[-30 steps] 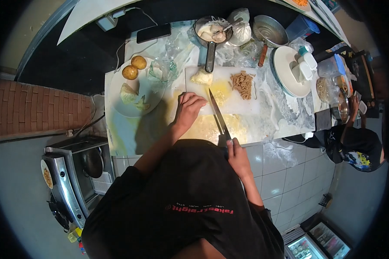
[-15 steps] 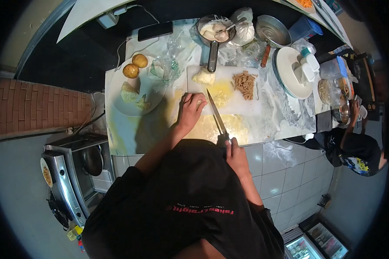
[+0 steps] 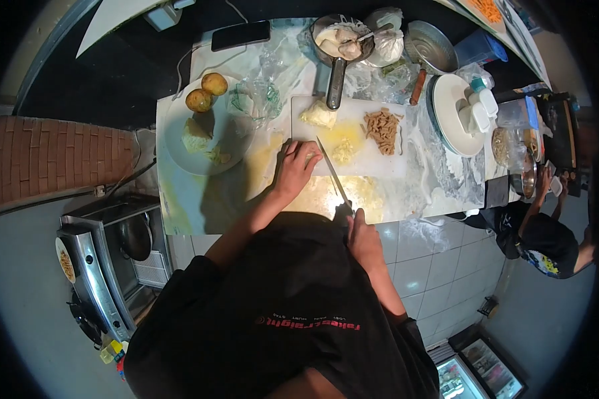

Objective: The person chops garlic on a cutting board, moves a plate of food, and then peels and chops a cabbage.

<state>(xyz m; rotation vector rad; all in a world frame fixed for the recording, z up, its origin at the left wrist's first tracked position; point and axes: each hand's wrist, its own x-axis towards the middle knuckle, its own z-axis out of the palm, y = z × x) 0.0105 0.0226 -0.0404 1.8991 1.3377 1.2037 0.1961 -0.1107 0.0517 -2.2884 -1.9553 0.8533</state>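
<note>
My right hand (image 3: 361,232) grips the handle of a long kitchen knife (image 3: 331,175), whose blade slants up and left across the white cutting board (image 3: 373,156). My left hand (image 3: 294,169) presses down on a pale piece of food at the board's left edge, right beside the blade. On the board lie a pale chunk (image 3: 319,115), a small yellow chopped pile (image 3: 343,151) and a heap of brown strips (image 3: 384,130).
A white plate (image 3: 180,156) at the left holds two potatoes (image 3: 206,92) and cabbage pieces. A pan (image 3: 339,40) with food, a metal bowl (image 3: 431,46), stacked plates (image 3: 449,126) and containers crowd the back and right. A stove (image 3: 106,266) stands lower left. Another person (image 3: 546,233) crouches at the right.
My left hand has shifted slightly up onto the food beside the blade, and the knife tip has moved a little closer to it. The view has drifted slightly.
</note>
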